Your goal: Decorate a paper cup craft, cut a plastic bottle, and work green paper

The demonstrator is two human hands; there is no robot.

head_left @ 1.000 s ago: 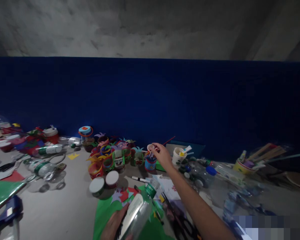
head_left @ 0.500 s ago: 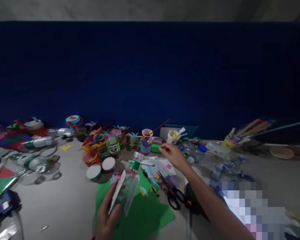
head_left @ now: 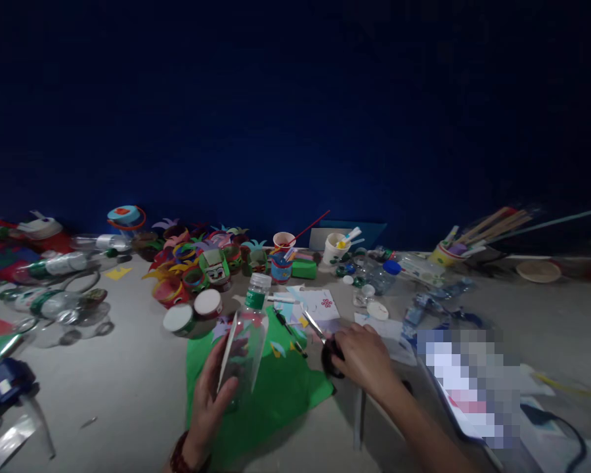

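My left hand [head_left: 211, 391] is wrapped round a clear plastic bottle [head_left: 249, 341] with a green neck band. The bottle stands nearly upright, tilted slightly right, over a green felt-like sheet [head_left: 285, 387]. To the right, my right hand [head_left: 365, 358] has its fingers curled over the black handles of a pair of scissors [head_left: 316, 328], whose blades point away to the upper left. My palm hides part of the handles. Between the hands, a black pen-like tool [head_left: 288, 332] and small coloured scraps [head_left: 277, 349] lie on the sheet.
Coloured paper cups [head_left: 170, 289] cluster at the back, with two white lids [head_left: 178, 318] nearer. Plastic bottles [head_left: 59, 305] and a blue glue gun [head_left: 7, 387] lie left. At right are a pixelated lit screen [head_left: 458, 387] and a cup of sticks [head_left: 446, 253].
My right hand has come down and toward me from above the papers onto the scissors' handles. My left hand still holds the bottle, now more upright. The view has tilted downward.
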